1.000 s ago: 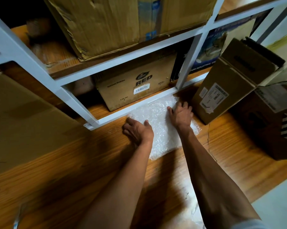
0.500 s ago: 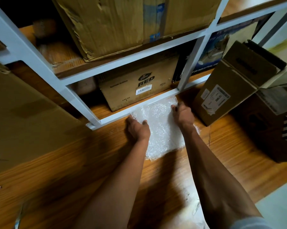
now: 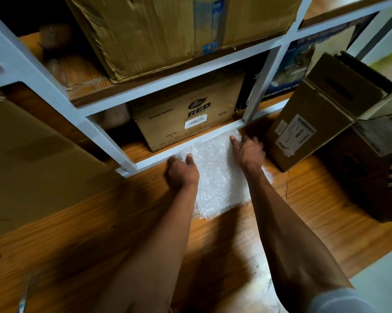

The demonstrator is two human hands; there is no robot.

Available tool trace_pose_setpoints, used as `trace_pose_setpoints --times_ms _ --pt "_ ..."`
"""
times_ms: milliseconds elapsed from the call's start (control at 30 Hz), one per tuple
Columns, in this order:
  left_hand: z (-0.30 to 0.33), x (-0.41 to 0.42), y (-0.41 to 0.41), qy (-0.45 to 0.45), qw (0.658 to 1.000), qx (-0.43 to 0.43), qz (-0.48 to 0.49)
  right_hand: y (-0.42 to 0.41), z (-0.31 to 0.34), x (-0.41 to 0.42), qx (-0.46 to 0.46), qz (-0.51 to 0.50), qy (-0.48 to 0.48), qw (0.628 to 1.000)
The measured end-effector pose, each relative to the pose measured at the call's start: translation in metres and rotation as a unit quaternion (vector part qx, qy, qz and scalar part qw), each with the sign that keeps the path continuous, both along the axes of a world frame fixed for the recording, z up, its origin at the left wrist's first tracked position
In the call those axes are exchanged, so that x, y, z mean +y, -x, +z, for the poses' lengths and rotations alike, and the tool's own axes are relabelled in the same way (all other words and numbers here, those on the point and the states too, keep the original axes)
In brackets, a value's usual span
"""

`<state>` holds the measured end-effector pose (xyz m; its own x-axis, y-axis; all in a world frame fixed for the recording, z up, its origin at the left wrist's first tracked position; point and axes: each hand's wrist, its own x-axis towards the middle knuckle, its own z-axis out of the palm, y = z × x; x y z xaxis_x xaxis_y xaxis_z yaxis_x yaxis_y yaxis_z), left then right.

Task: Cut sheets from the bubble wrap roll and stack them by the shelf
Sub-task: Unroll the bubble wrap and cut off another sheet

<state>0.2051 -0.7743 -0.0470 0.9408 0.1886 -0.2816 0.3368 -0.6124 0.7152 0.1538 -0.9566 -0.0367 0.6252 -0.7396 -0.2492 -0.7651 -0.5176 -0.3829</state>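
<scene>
A stack of clear bubble wrap sheets lies flat on the wooden floor, its far edge against the bottom rail of the white metal shelf. My left hand rests on the stack's left edge, thumb on top and fingers curled over the side. My right hand lies on the stack's far right corner with its fingers stretched forward. More bubble wrap shows faintly on the floor near my right elbow. No cutting tool is in sight.
A brown carton marked RED sits on the lowest shelf behind the stack, and a large worn carton fills the shelf above. A labelled carton leans to the right of the stack. Flat cardboard stands at the left.
Both hands have shifted slightly on the stack. The right hand's fingers, curled half a second ago, now stretch forward. The stack has stayed by the shelf rail.
</scene>
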Motion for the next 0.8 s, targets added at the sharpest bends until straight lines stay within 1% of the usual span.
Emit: trace_pose_setpoints --times_ms 133,233,300,333,400,500,567,633,667,733,800 --pt "-0.008 0.005 -0.007 0.003 1.000 0.022 0.012 -0.007 0.003 -0.003 0.001 -0.042 -0.039 0.998" --pt "-0.010 0.003 -0.007 -0.003 1.000 0.025 0.009 -0.009 0.004 -0.004 0.010 -0.045 -0.038 0.998" --pt "-0.012 0.002 -0.009 -0.004 1.000 0.031 0.006 -0.010 0.004 -0.002 -0.003 -0.043 -0.022 0.999" --pt "-0.012 0.000 -0.008 -0.001 1.000 0.030 0.006 -0.009 0.005 0.000 -0.017 -0.041 -0.003 0.999" --pt "-0.010 0.000 -0.005 -0.007 1.000 0.015 0.004 -0.005 0.007 0.007 -0.051 -0.022 0.068 0.996" --pt "0.001 0.003 0.013 -0.096 0.994 -0.045 -0.023 0.004 0.010 0.019 -0.105 0.041 0.206 0.972" --pt "0.007 0.008 0.031 -0.155 0.980 -0.110 -0.063 0.012 0.008 0.023 -0.125 0.096 0.248 0.956" --pt "0.006 0.013 0.046 -0.202 0.955 -0.165 -0.144 0.018 0.002 0.023 -0.122 0.149 0.248 0.949" --pt "0.005 0.014 0.052 -0.221 0.940 -0.176 -0.190 0.020 -0.001 0.023 -0.109 0.173 0.244 0.948" --pt "0.001 0.013 0.057 -0.246 0.917 -0.170 -0.262 0.021 -0.007 0.021 -0.062 0.206 0.219 0.952" --pt "-0.006 0.011 0.057 -0.261 0.907 -0.139 -0.302 0.020 -0.014 0.017 0.000 0.216 0.174 0.961"
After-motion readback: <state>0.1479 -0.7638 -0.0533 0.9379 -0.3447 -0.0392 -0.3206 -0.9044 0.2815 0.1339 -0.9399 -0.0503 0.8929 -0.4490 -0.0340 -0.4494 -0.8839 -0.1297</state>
